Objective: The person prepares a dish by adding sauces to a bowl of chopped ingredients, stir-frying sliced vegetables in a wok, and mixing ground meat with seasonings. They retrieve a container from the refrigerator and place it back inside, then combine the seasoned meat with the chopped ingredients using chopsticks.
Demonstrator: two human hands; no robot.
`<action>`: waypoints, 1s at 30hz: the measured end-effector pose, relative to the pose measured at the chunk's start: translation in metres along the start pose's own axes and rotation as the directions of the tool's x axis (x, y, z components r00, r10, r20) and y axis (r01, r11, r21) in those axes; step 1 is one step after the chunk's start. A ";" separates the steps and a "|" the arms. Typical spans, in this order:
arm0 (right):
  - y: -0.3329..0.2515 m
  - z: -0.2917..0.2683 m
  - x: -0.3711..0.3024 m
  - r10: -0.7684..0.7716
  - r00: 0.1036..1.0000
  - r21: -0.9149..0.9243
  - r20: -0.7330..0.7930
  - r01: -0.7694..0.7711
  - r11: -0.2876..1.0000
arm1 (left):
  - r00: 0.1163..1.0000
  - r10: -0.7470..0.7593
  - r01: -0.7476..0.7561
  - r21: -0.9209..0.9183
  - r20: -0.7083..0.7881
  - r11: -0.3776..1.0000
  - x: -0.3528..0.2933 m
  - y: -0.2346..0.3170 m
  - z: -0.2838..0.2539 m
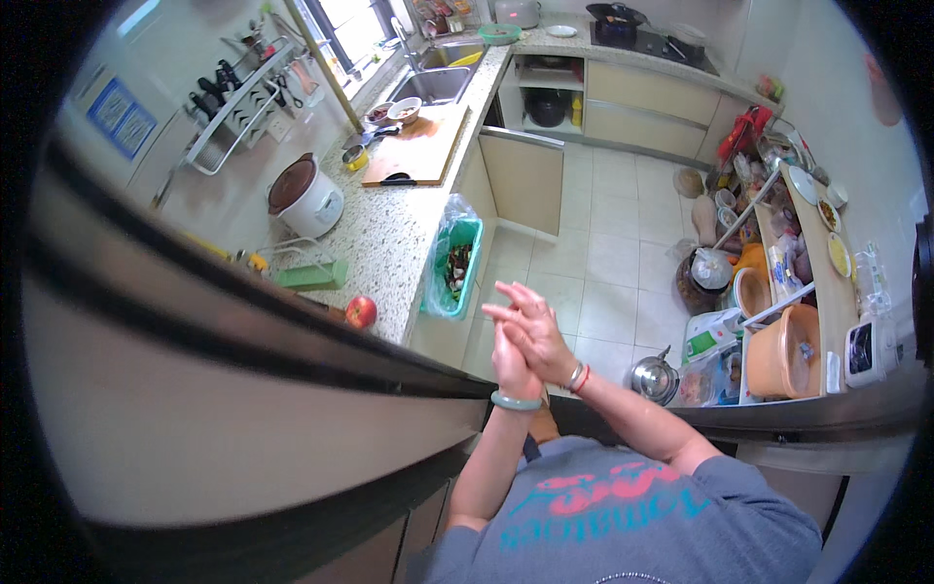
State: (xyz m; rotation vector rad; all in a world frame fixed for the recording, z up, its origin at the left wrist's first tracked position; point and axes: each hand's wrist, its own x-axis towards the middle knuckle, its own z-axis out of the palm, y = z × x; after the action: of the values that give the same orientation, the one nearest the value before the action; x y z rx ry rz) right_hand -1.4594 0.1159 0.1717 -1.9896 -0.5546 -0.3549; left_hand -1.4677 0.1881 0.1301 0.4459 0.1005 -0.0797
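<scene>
Your right hand (545, 343) touches your left hand (514, 364); right fingers loosely spread, can't tell left fingers. Bin (475, 255) near, apple (361, 311) on surface (389, 234).

Loudest print by far was the pink and teal lettering (623, 494), upside down on a grey-blue T-shirt (671, 550). A blue sheet (121, 117) on the left wall had white code-like squares, honestly too small to make out.
</scene>
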 end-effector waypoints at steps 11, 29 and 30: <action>0.197 -0.040 0.175 0.270 0.930 0.075 -0.249 -0.259 0.963 | 0.949 -0.316 0.312 0.145 0.007 0.939 0.240 -0.025 0.061; 0.459 -0.143 0.424 0.414 0.909 0.354 0.058 -0.406 0.842 | 0.956 -0.253 0.262 0.045 -0.149 0.964 0.560 -0.101 0.109; 0.475 -0.144 0.435 0.375 0.926 0.350 0.047 -0.367 0.862 | 0.956 -0.239 0.249 0.043 -0.172 0.967 0.575 -0.105 0.113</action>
State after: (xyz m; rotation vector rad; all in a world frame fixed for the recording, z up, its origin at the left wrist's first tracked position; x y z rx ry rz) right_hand -0.8418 -0.1000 0.0836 -1.6887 -0.1895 -0.0312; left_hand -0.8988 0.0131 0.1206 0.5028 0.3174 -0.2900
